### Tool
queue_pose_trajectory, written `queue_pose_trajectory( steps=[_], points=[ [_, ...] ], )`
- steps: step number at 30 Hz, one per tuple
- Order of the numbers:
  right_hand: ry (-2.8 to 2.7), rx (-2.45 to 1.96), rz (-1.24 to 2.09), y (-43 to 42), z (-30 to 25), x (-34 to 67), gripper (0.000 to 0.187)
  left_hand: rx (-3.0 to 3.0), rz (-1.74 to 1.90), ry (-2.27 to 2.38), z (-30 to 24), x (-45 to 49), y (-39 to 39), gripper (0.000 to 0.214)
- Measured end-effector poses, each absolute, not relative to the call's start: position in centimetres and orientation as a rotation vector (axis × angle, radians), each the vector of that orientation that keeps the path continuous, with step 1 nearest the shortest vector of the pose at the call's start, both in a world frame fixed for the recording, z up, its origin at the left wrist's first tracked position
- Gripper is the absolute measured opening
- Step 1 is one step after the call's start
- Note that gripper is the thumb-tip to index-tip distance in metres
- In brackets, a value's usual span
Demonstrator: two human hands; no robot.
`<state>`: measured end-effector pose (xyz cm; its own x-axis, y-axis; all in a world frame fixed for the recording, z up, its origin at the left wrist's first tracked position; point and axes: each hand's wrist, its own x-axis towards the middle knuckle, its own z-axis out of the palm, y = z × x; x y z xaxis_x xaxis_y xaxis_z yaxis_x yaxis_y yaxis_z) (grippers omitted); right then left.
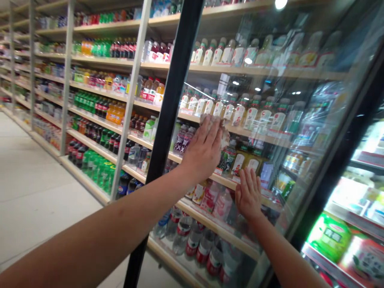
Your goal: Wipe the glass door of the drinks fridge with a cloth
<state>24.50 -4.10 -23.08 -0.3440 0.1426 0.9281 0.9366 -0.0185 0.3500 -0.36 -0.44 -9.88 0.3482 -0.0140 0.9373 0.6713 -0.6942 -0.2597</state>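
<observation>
In the head view, my left hand (202, 150) presses a crumpled, pale, brown-mottled cloth (224, 138) flat against the glass door (288, 156). Its fingers lie over the cloth and its thumb is hidden. Lower and to the right, my right hand (249, 194) is at the glass with an open palm and extended fingers, and holds nothing. A black door frame (168, 116) slants down just left of my left hand. Bottles on shelves show through and in the pane, mixed with reflections of ceiling lights.
Wooden shelves (102, 94) full of drink bottles run back along the left. A pale tiled floor (33, 180) lies in front of them. At right, past the door's other black edge (339, 156), a lit cooler shelf holds green packages (330, 236).
</observation>
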Motion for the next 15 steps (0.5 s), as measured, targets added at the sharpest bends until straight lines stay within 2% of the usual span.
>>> queue_pose_trajectory(
  steps=[4, 6, 12, 15],
  points=[
    [-1.560, -1.142, -1.410, -4.0, -23.1, 24.5, 0.073, -1.938, -1.445, -0.577, -4.1, -2.4, 1.8, 0.065],
    [-1.556, -1.154, -1.420, -4.0, -23.1, 24.5, 0.073, -1.888, -1.514, -0.655, -2.8, -3.1, 2.3, 0.066],
    [-1.558, -1.159, -1.415, -4.1, -23.0, 24.4, 0.072, -1.995, -1.342, -0.524, -7.1, -2.3, 1.1, 0.056],
    [-1.561, -1.148, -1.416, -4.1, -22.9, 24.4, 0.073, -1.997, -1.341, -0.513, -5.0, -3.2, 1.5, 0.055]
  ],
)
